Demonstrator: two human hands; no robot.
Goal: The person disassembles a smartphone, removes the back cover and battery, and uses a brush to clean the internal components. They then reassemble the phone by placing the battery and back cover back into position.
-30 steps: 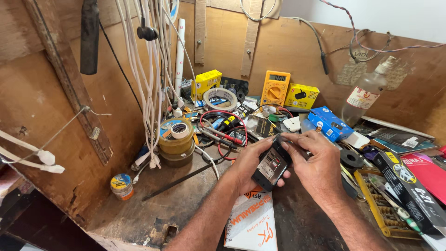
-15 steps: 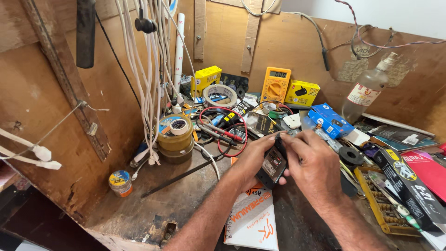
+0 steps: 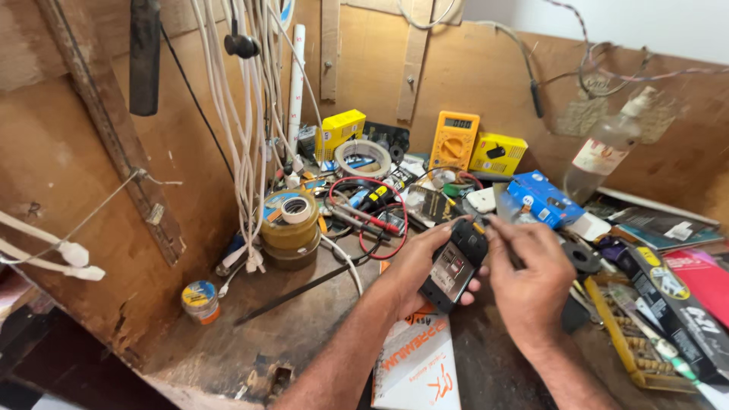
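Observation:
My left hand [image 3: 414,266] cradles a small black device [image 3: 453,266] with an open back over the workbench, a little right of centre. My right hand [image 3: 524,273] grips a thin tool [image 3: 497,241] whose tip rests at the device's top edge. Under my wrists lies a white and orange booklet [image 3: 418,364]. Red and black test leads [image 3: 372,216] coil just beyond the device.
Stacked tape rolls [image 3: 288,224] and a small tin [image 3: 200,300] sit left. A yellow multimeter [image 3: 453,140], yellow boxes [image 3: 497,154], a blue box [image 3: 543,199] and a plastic bottle [image 3: 607,148] crowd the back. White cables [image 3: 247,114] hang at left. A yellow tray [image 3: 634,345] and black packages [image 3: 672,311] lie right.
Both hands with the device have shifted slightly away from me. The tool in my right hand now touches the device's top edge.

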